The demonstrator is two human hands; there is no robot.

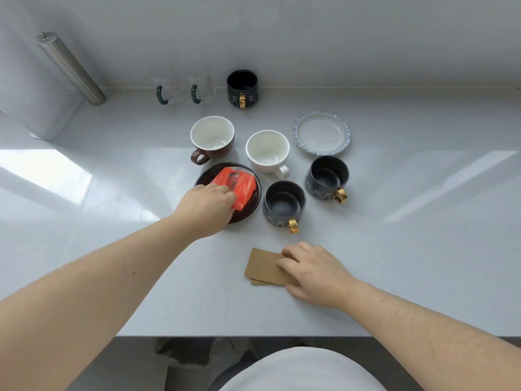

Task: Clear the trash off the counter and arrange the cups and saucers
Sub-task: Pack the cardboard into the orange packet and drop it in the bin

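An orange plastic wrapper (239, 184) lies on a dark brown saucer (255, 203). My left hand (207, 207) reaches over the saucer with its fingers closed on the wrapper's near edge. Near the front of the counter, my right hand (313, 270) rests on flat brown cardboard pieces (263, 268), fingers on top and thumb at the near edge. A brown cup (212, 138) and a white cup (267, 150) stand behind the saucer. Two black cups with gold handles (284, 204) (328, 176) stand to its right. A blue-rimmed saucer (321, 134) lies further back.
At the back wall stand two clear glass mugs with green handles (169, 88) (201, 86) and a third black cup (242, 87). A steel roll holder (70, 67) and a white appliance (36, 108) occupy the far left. The counter's front edge (253, 335) is close to my body.
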